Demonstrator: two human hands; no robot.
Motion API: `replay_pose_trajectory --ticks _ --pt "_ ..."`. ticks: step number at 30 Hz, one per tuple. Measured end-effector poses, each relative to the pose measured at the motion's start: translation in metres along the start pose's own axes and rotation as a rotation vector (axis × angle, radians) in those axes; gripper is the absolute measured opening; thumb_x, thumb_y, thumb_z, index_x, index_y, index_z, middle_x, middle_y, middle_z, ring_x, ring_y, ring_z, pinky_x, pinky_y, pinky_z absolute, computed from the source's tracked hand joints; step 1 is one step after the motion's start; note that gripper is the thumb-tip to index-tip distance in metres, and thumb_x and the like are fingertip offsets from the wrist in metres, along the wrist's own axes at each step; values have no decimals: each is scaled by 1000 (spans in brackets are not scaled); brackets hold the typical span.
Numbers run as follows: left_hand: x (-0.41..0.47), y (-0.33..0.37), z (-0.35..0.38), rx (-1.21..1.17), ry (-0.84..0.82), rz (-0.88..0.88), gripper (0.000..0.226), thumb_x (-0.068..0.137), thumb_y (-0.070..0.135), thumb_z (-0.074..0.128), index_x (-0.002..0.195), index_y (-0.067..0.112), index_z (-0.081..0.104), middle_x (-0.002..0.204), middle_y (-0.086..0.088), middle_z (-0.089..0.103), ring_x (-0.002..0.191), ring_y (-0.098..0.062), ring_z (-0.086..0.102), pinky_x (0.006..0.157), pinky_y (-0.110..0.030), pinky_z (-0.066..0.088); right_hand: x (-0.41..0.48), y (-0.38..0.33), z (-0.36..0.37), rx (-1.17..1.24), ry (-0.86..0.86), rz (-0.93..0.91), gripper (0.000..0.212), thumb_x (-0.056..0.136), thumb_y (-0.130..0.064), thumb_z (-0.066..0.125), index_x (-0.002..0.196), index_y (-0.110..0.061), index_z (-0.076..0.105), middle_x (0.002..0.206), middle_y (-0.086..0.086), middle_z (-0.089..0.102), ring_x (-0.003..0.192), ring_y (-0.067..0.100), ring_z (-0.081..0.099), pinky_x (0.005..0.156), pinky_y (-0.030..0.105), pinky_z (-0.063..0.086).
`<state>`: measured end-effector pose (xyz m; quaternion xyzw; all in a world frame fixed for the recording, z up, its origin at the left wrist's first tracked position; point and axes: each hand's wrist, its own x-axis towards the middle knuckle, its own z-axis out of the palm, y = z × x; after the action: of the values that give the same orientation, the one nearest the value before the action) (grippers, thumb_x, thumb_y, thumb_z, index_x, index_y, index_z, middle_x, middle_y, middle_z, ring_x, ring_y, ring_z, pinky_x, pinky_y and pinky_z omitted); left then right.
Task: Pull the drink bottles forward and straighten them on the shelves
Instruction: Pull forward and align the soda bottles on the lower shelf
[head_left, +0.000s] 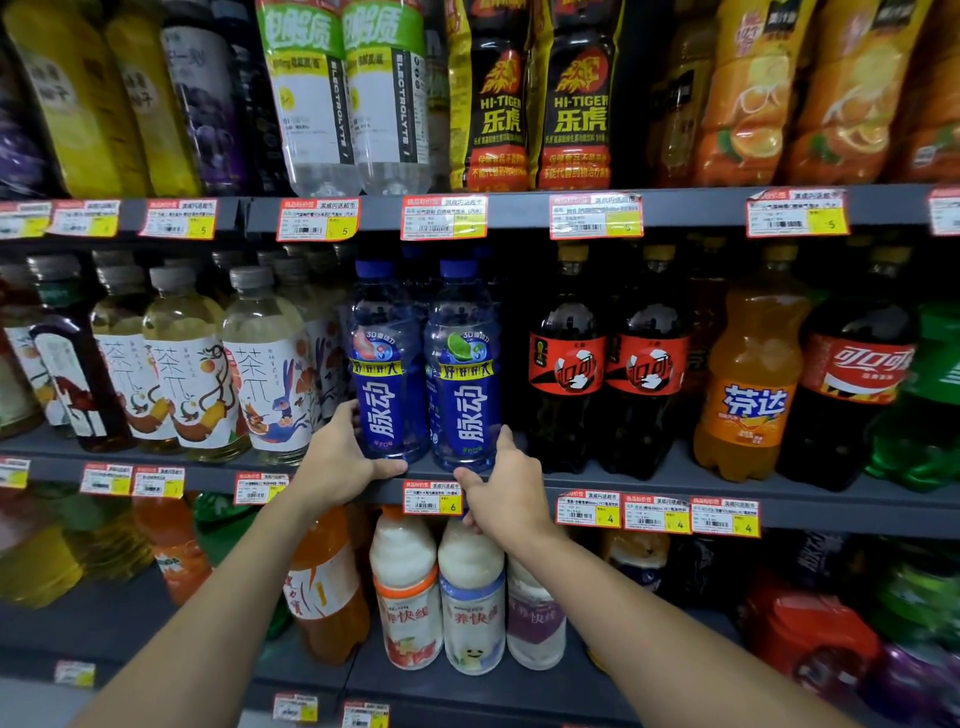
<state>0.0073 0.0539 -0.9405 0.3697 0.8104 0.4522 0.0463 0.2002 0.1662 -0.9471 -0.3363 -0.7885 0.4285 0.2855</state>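
— On the middle shelf (841, 512)?
— Upright at its front edge, side by side: left blue bottle (387, 374), right blue bottle (467, 384). Flanked by tea bottles (192, 374) leftward and cola bottles (569, 364) rightward.
— And holding them?
— Curled round the base of the first, the left grip (343, 462); pinching the second low down, thumb in front, the right grip (506, 483).

**A:** Which surfaces are glossiest?
**B:** The left blue bottle (387, 364) and right blue bottle (465, 374), both clear glossy plastic with shiny film labels.
**A:** And the shelf edge (831, 506)?
**B:** Smooth, matt grey metal. The price tags (432, 498) are paper.
**A:** The tea bottles (265, 364)?
**B:** Clear and glossy, with matt paper-like labels.
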Motion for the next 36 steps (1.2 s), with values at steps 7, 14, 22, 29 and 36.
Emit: replay_pose_trajectory --ticks 7,14,22,29,36 --pt "-1 2 5 76 64 16 101 60 24 97 142 13 40 134 -6 63 118 -23 61 101 -38 47 0 -4 3 -30 12 13 61 95 -21 70 144 -16 34 119 11 65 92 34 73 67 45 64" --pt "-3 5 5 78 70 3 101 60 23 97 143 13 40 134 -6 64 117 -23 62 103 -39 48 -1 -5 4 -27 30 3 55 94 -21 71 138 -15 39 119 11 67 90 33 73 71 45 64" --pt "-5 14 14 -2 140 28 103 61 46 94 142 16 38 127 6 58 103 -11 55 89 -28 43 -1 -6 -4 45 27 -28 46 92 -33 73 126 -14 48 112 11 70 63 21 73 55 33 62" --pt "-2 9 16 -6 201 20 103 59 48 94 142 15 42 132 -3 63 102 -11 56 88 -29 47 -1 -8 0 15 48 -3 45 93 -33 72 126 -15 47 114 11 69 79 30 74 65 42 63" --pt "0 8 14 -5 183 21 105 58 50 94 142 16 40 134 -3 62 103 -12 56 90 -30 48 -2 -9 2 -15 65 -16 45 93 -36 71 125 -17 47 117 9 68 90 34 73 76 47 62"
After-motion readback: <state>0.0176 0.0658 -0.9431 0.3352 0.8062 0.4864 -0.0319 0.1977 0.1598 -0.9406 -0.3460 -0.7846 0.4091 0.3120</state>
